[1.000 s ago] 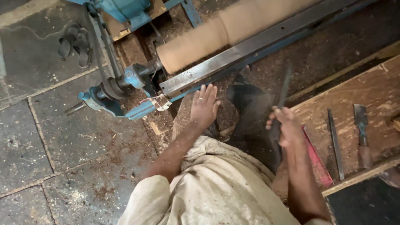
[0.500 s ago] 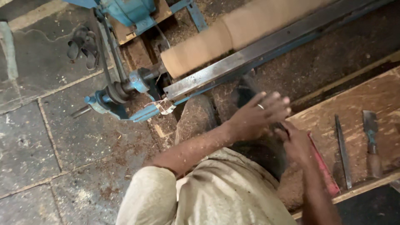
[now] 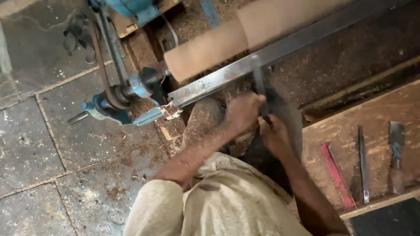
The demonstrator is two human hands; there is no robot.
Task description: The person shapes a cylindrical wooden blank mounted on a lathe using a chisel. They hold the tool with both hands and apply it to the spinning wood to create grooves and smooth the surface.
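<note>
A pale wooden cylinder [image 3: 205, 50] is mounted in a blue lathe [image 3: 131, 87] on the floor. A long grey metal bar [image 3: 210, 85] runs along the front of the cylinder. A dark metal chisel [image 3: 258, 76] lies across this bar, with its tip at the cylinder. My left hand [image 3: 243, 111] is closed round the chisel just below the bar. My right hand [image 3: 273, 133] grips the chisel's handle end, right behind and touching the left hand. The handle itself is hidden by both hands.
On a wooden board [image 3: 341, 131] at the right lie a red-handled tool [image 3: 337, 175], a thin chisel [image 3: 362, 161] and a broad chisel [image 3: 396, 148]. A drive belt [image 3: 103, 57] runs up from the lathe's pulley. Sawdust covers the stone floor [image 3: 43, 144].
My left hand left the lathe bed and swung right to join my right hand. The chisel, held low beside the board before, now lies across the bar against the cylinder.
</note>
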